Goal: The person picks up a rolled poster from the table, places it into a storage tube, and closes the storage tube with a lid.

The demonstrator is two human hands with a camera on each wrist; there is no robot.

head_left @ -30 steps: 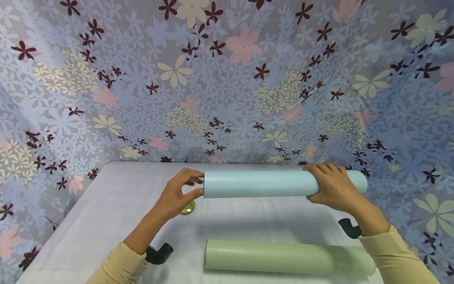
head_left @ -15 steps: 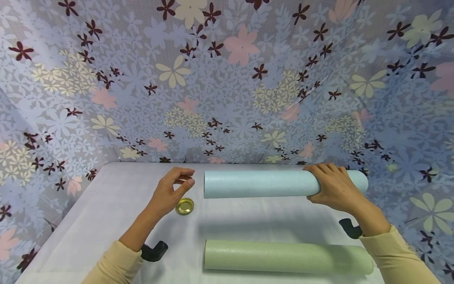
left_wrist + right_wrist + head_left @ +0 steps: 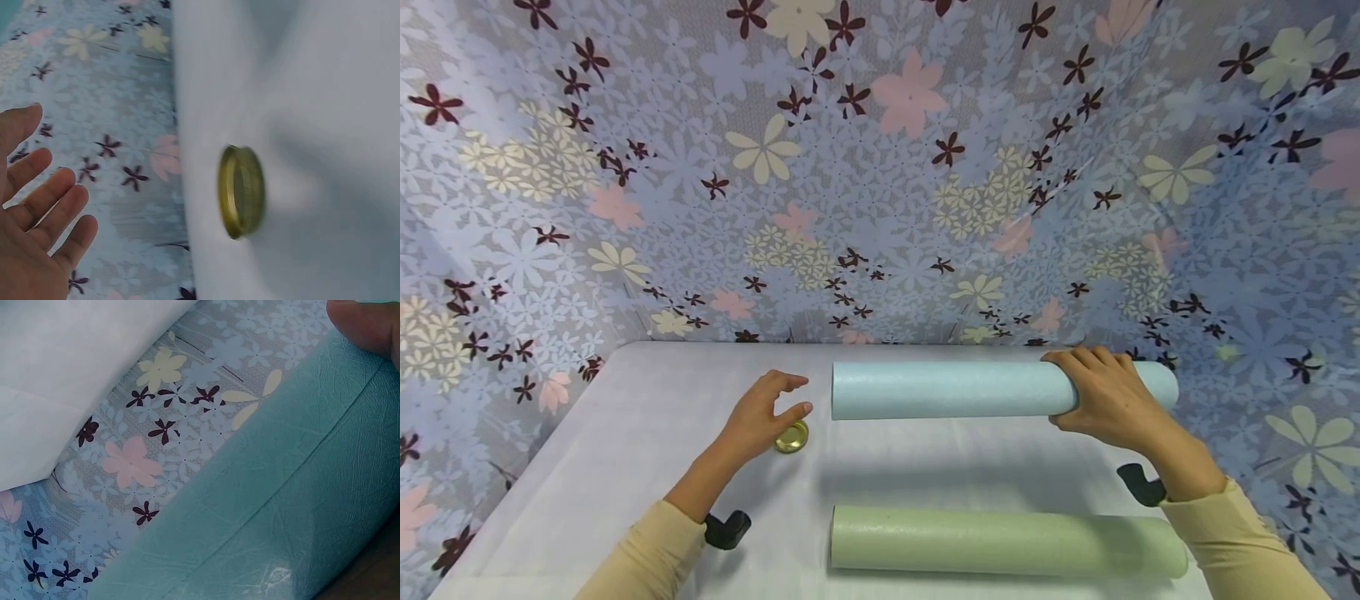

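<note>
My right hand (image 3: 1108, 400) grips a light blue tube (image 3: 947, 390) near its right end, holding it level over the far part of the table. In the right wrist view the tube (image 3: 281, 481) shows a lengthwise seam, with my thumb at its upper edge. My left hand (image 3: 763, 421) hangs off the tube's left end, holding nothing, thumb and fingers spread apart. A round gold lid (image 3: 792, 437) lies on the table just under that hand. The left wrist view shows the gold lid (image 3: 240, 192) to the right of the left hand's (image 3: 44, 219) loosely bent fingers.
A pale green tube (image 3: 1000, 542) lies along the front of the white-covered table (image 3: 625, 433). Flowered cloth (image 3: 850, 167) hangs behind the table and at both sides. Dark wrist camera pieces (image 3: 727, 530) stick out beside the sleeves.
My left hand has come away from the blue tube's left end, moved left, and spread its thumb and fingers. The right hand and the blue tube stay nearly in place.
</note>
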